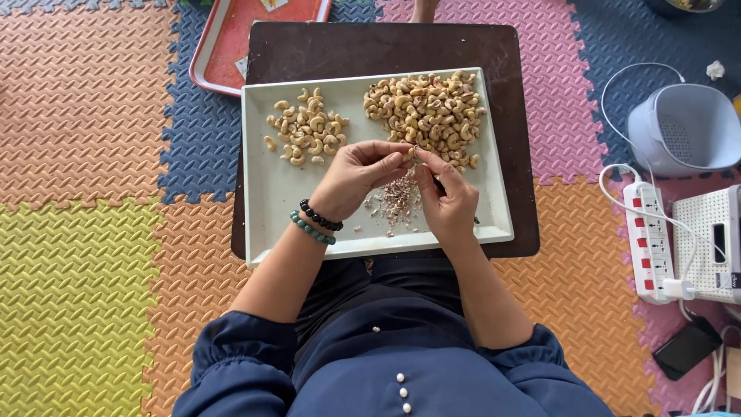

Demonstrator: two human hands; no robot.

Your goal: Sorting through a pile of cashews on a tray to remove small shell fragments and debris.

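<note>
A white tray [262, 208] lies on a dark low table [324, 50]. On it sit a small pile of peeled cashews [307, 133] at the left, a bigger pile of unpeeled cashews [428, 112] at the right and a heap of skin flakes [396, 202] near the front. My left hand [356, 174], with two bead bracelets at the wrist, and my right hand [450, 197] meet above the flakes and pinch one cashew [410, 154] between their fingertips. A thin dark tool seems to lie in my right hand, mostly hidden.
A red tray [224, 46] lies behind the table at the left. To the right are a pale plastic basket [683, 127], a power strip [651, 243] with white cables, a white perforated box [706, 243] and a dark phone [687, 347]. Coloured foam mats cover the floor.
</note>
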